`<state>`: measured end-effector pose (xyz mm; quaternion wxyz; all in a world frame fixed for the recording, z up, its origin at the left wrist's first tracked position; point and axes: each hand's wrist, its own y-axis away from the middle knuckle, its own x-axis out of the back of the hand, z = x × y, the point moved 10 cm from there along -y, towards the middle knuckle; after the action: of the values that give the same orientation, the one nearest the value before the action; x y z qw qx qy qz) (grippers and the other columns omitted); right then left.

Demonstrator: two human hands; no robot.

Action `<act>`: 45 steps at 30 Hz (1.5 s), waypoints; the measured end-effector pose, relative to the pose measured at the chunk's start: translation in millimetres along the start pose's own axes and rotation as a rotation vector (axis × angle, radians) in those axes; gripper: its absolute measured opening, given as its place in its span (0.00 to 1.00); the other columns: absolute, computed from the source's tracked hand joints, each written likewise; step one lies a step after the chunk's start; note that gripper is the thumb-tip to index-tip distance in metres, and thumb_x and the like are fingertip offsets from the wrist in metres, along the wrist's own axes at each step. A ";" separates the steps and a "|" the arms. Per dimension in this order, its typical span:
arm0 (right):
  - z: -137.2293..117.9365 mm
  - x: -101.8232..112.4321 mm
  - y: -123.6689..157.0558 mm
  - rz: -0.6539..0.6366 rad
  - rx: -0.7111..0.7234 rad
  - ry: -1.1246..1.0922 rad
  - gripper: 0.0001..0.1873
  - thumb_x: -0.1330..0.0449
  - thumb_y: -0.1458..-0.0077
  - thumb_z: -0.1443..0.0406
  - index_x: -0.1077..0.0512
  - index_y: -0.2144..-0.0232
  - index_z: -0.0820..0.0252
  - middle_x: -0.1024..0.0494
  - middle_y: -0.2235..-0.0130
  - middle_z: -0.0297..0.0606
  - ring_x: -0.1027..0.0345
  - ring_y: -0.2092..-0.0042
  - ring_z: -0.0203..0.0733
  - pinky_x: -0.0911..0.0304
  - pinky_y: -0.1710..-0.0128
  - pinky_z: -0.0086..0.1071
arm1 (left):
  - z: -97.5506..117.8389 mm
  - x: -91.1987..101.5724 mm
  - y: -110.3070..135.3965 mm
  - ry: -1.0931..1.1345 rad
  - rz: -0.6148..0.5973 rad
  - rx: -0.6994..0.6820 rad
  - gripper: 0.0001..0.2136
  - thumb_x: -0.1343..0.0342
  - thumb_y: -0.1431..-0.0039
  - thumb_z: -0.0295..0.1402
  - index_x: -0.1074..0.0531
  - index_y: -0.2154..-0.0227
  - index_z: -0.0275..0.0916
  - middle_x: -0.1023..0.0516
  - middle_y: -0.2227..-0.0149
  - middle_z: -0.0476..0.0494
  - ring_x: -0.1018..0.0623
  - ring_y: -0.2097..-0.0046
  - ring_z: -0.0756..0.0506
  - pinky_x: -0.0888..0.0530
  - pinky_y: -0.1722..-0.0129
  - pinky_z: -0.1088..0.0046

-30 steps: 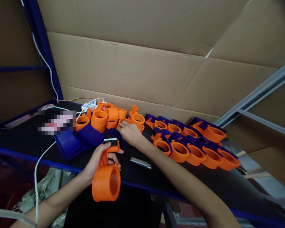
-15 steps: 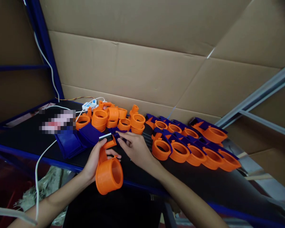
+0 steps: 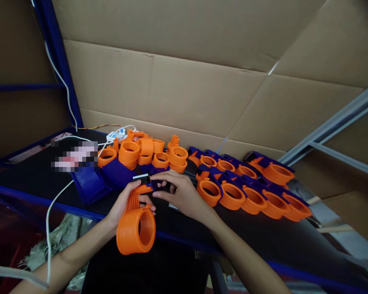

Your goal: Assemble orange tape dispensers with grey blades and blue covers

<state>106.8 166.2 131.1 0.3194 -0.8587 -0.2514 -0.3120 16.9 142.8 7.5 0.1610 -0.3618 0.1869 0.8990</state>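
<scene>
My left hand (image 3: pixel 126 203) grips the handle of an orange tape dispenser body (image 3: pixel 137 229), whose wide ring points toward me over the table's front edge. A toothed metal blade (image 3: pixel 141 177) sits at the dispenser's far end. My right hand (image 3: pixel 180 193) pinches a small dark purple part (image 3: pixel 161 185) and holds it against the top of the dispenser, just right of the blade.
A heap of orange rings (image 3: pixel 144 153) lies at the back of the black table (image 3: pixel 33 179). Purple plates (image 3: pixel 95 181) are stacked to the left. Rows of assembled orange-and-purple dispensers (image 3: pixel 251 190) stretch to the right. A white cable (image 3: pixel 53 204) hangs off the front edge. Cardboard walls stand behind.
My right hand drew back from the pile of rings with a dark purple part and brought it to the dispenser's top. The left hand tilted the dispenser slightly.
</scene>
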 end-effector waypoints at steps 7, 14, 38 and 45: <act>-6.7 5.8 3.0 0.115 0.091 0.003 0.18 0.33 0.44 0.62 0.24 0.50 0.52 0.22 0.51 0.40 0.27 0.59 0.39 0.31 0.71 0.28 | -5.4 0.8 0.6 -0.009 0.008 0.057 0.21 0.48 0.40 0.49 0.24 0.69 0.33 0.19 0.75 0.38 0.18 0.73 0.40 0.24 0.69 0.66; -5.6 4.8 10.4 0.129 0.137 0.046 0.19 0.34 0.43 0.63 0.25 0.49 0.51 0.22 0.49 0.41 0.27 0.55 0.42 0.27 0.66 0.32 | 0.8 -0.9 2.6 -0.085 0.019 -0.035 0.13 0.43 0.42 0.42 0.29 0.64 0.36 0.20 0.77 0.41 0.18 0.74 0.40 0.23 0.73 0.67; -17.7 5.6 29.9 0.133 0.278 0.071 0.20 0.33 0.44 0.64 0.26 0.48 0.53 0.22 0.48 0.46 0.28 0.49 0.47 0.29 0.50 0.44 | 9.2 -13.0 6.3 -0.261 0.019 -0.178 0.14 0.38 0.46 0.38 0.33 0.62 0.38 0.22 0.79 0.45 0.19 0.77 0.40 0.22 0.76 0.66; -17.0 -1.3 36.7 0.173 0.284 0.180 0.20 0.34 0.42 0.64 0.28 0.47 0.53 0.23 0.47 0.45 0.28 0.48 0.46 0.31 0.48 0.43 | 6.9 -9.2 4.9 -0.288 0.015 -0.164 0.11 0.41 0.44 0.36 0.35 0.62 0.39 0.21 0.79 0.46 0.20 0.78 0.42 0.21 0.74 0.64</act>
<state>122.7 129.4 126.0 0.4844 -0.7918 -0.1888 -0.3205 17.0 140.1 19.8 0.1492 -0.2398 0.0905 0.9550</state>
